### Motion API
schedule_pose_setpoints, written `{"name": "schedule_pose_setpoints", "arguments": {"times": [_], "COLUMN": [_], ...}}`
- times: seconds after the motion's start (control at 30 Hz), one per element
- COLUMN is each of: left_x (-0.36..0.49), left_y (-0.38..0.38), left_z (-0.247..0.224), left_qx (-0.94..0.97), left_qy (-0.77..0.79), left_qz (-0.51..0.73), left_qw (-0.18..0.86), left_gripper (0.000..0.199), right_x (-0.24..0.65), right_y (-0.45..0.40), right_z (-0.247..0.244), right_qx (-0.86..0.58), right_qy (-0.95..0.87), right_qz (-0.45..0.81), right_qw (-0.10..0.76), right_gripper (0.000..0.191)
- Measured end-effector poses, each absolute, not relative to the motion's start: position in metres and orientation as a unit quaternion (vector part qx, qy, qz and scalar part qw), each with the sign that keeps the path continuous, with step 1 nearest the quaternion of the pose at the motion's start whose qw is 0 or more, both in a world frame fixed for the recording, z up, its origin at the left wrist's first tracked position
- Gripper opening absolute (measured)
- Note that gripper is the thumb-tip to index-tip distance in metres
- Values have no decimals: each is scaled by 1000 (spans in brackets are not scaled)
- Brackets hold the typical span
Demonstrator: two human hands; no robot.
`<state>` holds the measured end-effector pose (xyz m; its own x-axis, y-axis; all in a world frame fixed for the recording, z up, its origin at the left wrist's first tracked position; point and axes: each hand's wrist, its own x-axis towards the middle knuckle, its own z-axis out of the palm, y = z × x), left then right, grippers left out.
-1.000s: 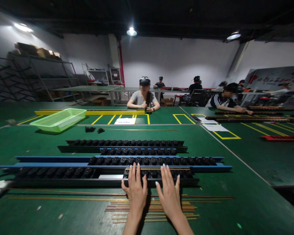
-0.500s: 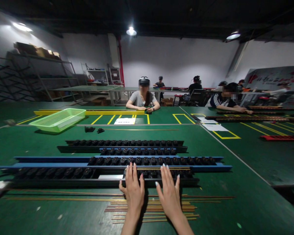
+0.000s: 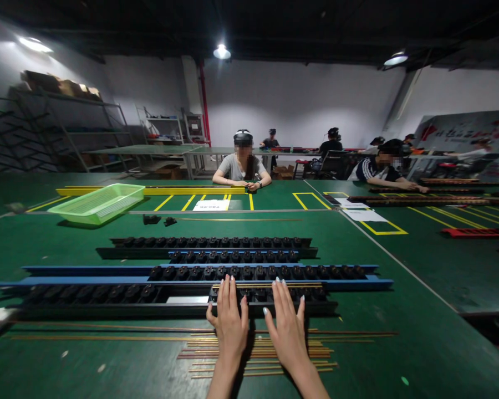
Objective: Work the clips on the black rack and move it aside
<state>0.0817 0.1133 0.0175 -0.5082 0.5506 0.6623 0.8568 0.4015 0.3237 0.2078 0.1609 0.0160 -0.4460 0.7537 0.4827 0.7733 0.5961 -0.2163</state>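
Note:
My left hand (image 3: 232,324) lies palm down with its fingers stretched forward over the nearest black channel (image 3: 108,311). To its right, my right hand (image 3: 286,327) is stretched out in the same way. Both sets of fingertips rest on or just above thin brass rods (image 3: 258,286), which lie along a row of black socket modules (image 3: 255,295) in that channel. Whether the fingertips press on the rods I cannot tell. Under my wrists, several loose brass and copper rods (image 3: 270,351) lie on the green table, partly hidden by my forearms.
Behind the nearest channel stand a blue channel (image 3: 108,278) and another black channel (image 3: 199,253), both with sockets. A green basket (image 3: 97,206), two loose black parts (image 3: 152,219) and a yellow channel (image 3: 183,191) lie farther back. A co-worker (image 3: 242,166) sits opposite.
My left hand has slid slightly to the right along the rods. The right hand has barely moved.

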Motion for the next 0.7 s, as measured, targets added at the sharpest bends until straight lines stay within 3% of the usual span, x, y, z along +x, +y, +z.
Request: {"name": "schedule_pose_setpoints", "arguments": {"times": [0.7], "left_x": [97], "left_y": [116], "left_z": [16], "left_qx": [-526], "left_qy": [-768], "left_qz": [-306], "left_qw": [200], "left_gripper": [56], "right_x": [210], "right_y": [164], "right_z": [14], "right_qx": [-444], "right_qy": [-859], "right_qz": [-18], "right_qw": [254], "right_gripper": [59]}}
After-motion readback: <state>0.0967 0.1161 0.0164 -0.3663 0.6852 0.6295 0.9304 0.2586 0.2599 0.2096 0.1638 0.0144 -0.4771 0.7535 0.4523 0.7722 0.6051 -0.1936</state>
